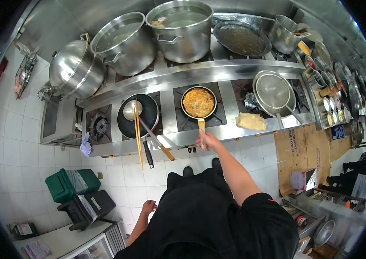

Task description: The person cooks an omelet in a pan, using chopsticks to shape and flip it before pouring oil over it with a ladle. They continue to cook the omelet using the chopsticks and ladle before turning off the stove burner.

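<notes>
My right hand (pixel 208 140) is wrapped around the yellowish handle of a small frying pan (pixel 201 124), which sits on the middle front burner. A round, browned omelette-like cake (pixel 198 102) fills the pan. Down beside my body hangs my left hand (pixel 149 207), its fingers loosely bent and apart, with nothing visible in it. To the left of the small pan rests a black wok (pixel 124 126). A metal ladle (pixel 133 110) and a pair of long chopsticks (pixel 138 136) lie across that wok, their ends reaching over the stove's front edge.
Two large stockpots (pixel 186 43) of liquid and a domed steamer (pixel 72 69) stand along the back. Strainers (pixel 272 91) lie over the right burner, near a folded yellowish cloth (pixel 251 121). Green bin (pixel 71 184) and black bin (pixel 88 209) stand behind left. Cardboard (pixel 304 149) covers floor at right; another person (pixel 360 172) is beyond.
</notes>
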### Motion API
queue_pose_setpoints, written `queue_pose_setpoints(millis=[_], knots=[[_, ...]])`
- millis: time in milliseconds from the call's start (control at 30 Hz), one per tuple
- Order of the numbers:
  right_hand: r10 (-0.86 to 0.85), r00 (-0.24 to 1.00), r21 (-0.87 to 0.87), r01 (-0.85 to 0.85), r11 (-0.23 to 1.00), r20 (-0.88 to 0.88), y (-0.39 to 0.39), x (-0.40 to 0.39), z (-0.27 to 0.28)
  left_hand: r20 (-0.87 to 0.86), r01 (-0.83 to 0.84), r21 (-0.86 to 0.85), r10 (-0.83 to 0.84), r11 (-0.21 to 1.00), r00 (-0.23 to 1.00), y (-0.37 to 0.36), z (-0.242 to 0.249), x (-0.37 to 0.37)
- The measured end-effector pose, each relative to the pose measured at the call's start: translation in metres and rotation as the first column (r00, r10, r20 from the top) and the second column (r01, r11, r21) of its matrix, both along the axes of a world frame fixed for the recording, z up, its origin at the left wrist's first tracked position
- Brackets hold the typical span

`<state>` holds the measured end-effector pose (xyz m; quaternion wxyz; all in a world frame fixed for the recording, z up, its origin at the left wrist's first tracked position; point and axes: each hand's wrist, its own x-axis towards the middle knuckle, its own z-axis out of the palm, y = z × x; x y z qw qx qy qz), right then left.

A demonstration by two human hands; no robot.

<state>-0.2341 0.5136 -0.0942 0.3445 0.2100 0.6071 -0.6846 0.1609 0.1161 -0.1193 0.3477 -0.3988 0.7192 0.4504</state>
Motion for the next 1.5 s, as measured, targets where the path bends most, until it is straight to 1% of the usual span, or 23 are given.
queue_pose_setpoints(millis=[67,133,167,233,267,300,333,400,433,533,567,600,667,733,800,867,1000,1100,1133,1200,1267,1333,1500], knots=[[0.172,0.983,-0.131,-0.162,0.978,0.066,0.031,0.024,0.004,0.005,-0.041,-0.02,0.041,0.999,0.999,0.022,0.014,0.001],[0.291,0.939,-0.34,-0.218,0.915,0.181,0.072,0.049,-0.023,-0.099,0.039,-0.026,-0.041,0.999,0.994,0.035,0.002,0.014],[0.317,0.92,-0.34,-0.228,0.912,0.233,0.092,0.064,-0.049,-0.115,0.104,-0.104,-0.116,0.989,0.987,0.046,-0.002,0.018],[0.335,0.894,-0.352,-0.223,0.909,0.298,0.122,0.086,-0.108,-0.135,0.075,-0.074,-0.085,0.994,0.987,0.06,-0.027,0.034],[0.331,0.861,-0.19,-0.277,0.942,0.385,0.131,0.093,-0.137,-0.175,0.044,-0.041,-0.051,0.998,0.983,0.067,-0.032,0.038],[0.314,0.826,-0.031,-0.339,0.94,0.468,0.133,0.096,-0.159,-0.154,0.208,-0.133,-0.228,0.969,0.961,0.076,-0.026,0.033],[0.315,0.822,-0.052,-0.331,0.942,0.474,0.13,0.095,-0.172,-0.136,0.218,-0.145,-0.238,0.965,0.962,0.09,-0.014,0.027],[0.126,0.888,0.069,-0.174,0.982,0.442,0.118,0.086,-0.192,-0.169,0.116,-0.033,-0.12,0.993,0.978,0.113,0.012,0.017],[0.026,0.908,0.008,-0.033,0.999,0.418,0.108,0.08,-0.198,-0.118,-0.021,0.121,0.036,0.992,0.992,0.112,0.003,0.02],[-0.273,0.881,-0.095,0.332,0.938,0.387,0.078,0.06,-0.19,-0.136,0.142,0.039,-0.135,0.989,0.981,0.123,0.026,0.023],[-0.276,0.872,-0.108,0.345,0.932,0.404,0.068,0.054,-0.191,-0.151,0.019,0.103,-0.003,0.994,0.989,0.125,0.027,0.03],[-0.345,0.817,-0.142,0.452,0.88,0.462,0.06,0.049,-0.192,-0.137,0.032,0.084,-0.02,0.996,0.99,0.128,0.04,0.024],[-0.41,0.74,-0.175,0.57,0.803,0.533,0.046,0.046,-0.2,-0.164,0.264,0.012,-0.258,0.964,0.952,0.147,0.081,-0.001],[-0.465,0.689,-0.263,0.676,0.688,0.556,0.037,0.047,-0.212,-0.211,0.252,-0.076,-0.263,0.965,0.941,0.175,0.095,-0.039],[-0.471,0.653,-0.26,0.709,0.656,0.593,0.035,0.043,-0.203,-0.14,0.194,-0.165,-0.217,0.967,0.966,0.182,0.091,-0.074],[-0.47,0.666,-0.288,0.707,0.647,0.579,0.034,0.043,-0.201,-0.26,0.116,-0.12,-0.144,0.986,0.955,0.214,0.096,-0.139],[-0.484,0.633,-0.258,0.73,0.633,0.604,0.033,0.039,-0.196,-0.448,0.162,-0.1,-0.19,0.982,0.874,0.261,0.098,-0.255],[-0.507,0.623,-0.227,0.736,0.638,0.595,0.034,0.037,-0.19,-0.342,0.195,-0.247,-0.274,0.949,0.899,0.271,0.09,-0.309],[-0.515,0.631,-0.217,0.729,0.649,0.58,0.033,0.037,-0.19,-0.336,0.21,-0.253,-0.29,0.944,0.896,0.266,0.079,-0.319],[-0.526,0.617,-0.23,0.748,0.622,0.585,0.031,0.037,-0.191,-0.236,0.126,-0.156,-0.16,0.98,0.958,0.266,0.065,-0.338],[-0.538,0.605,-0.239,0.764,0.599,0.587,0.03,0.037,-0.192,-0.206,0.114,-0.096,-0.131,0.989,0.97,0.272,0.061,-0.347],[-0.544,0.607,-0.219,0.758,0.614,0.579,0.031,0.035,-0.188,-0.194,0.091,0.046,-0.08,0.995,0.978,0.275,0.058,-0.352],[-0.568,0.598,-0.208,0.77,0.603,0.565,0.029,0.034,-0.186,-0.232,0.09,0.057,-0.074,0.994,0.97,0.274,0.049,-0.353]])
